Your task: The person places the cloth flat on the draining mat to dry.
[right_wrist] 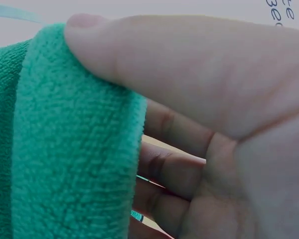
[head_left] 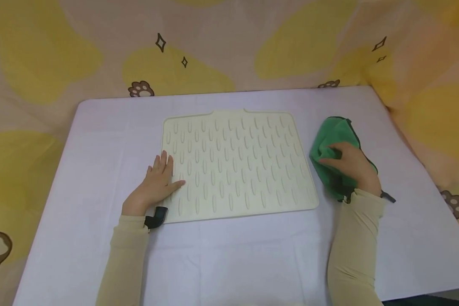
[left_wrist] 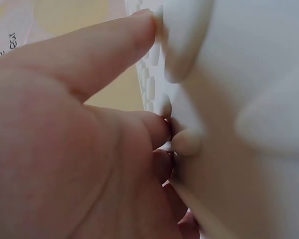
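Note:
A cream drying mat [head_left: 233, 165] with rows of raised oval ridges lies flat on the white-covered table. My left hand [head_left: 155, 182] rests on its left edge, fingers straight and thumb spread over the ridges. In the left wrist view, the palm of the left hand [left_wrist: 89, 149] faces the ridged mat [left_wrist: 189, 40] close up. To the right of the mat, my right hand [head_left: 353, 165] pinches a fold of a green cloth [head_left: 334, 131] with dark edging. The right wrist view has the thumb on the fuzzy cloth [right_wrist: 74, 139], with the other fingers behind the fold.
A white cover [head_left: 99, 170] is spread over the table. Behind and beside the table hangs a yellow and beige patterned curtain [head_left: 229, 46]. The table's right edge slopes past the cloth, and dark material shows at the lower right corner.

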Tool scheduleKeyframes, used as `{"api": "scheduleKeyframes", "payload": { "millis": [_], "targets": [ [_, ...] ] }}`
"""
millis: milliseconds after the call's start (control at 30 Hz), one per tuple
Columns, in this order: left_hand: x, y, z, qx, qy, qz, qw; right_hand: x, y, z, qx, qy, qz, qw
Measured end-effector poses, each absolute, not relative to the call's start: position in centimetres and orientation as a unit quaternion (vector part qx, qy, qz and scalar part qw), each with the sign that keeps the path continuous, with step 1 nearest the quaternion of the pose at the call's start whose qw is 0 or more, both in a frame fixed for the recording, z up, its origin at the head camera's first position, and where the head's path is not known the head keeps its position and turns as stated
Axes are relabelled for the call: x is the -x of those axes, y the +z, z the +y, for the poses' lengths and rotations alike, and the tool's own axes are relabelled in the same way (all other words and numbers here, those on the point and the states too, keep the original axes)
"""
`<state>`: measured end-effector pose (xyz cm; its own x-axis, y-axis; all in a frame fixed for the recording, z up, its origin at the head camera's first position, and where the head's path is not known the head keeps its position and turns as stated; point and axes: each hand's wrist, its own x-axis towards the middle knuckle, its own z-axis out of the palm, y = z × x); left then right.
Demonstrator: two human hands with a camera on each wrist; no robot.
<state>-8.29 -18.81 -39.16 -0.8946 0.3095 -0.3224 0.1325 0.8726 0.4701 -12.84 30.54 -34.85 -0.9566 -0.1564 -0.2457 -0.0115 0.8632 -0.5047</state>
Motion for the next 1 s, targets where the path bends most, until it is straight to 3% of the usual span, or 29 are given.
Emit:
{"api": "scheduleKeyframes", "payload": {
  "millis": [633, 1000],
  "targets": [
    [8.22, -38.98, -18.61, -0.108, 0.181, 0.959, 0.191, 12.71, -34.73, 30.29, 0.016, -0.267, 0.956, 0.116],
    [8.37, -39.05, -18.60, -0.108, 0.190, 0.956, 0.196, 12.40, -34.54, 30.32, 0.019, -0.270, 0.961, 0.051]
  ]
}}
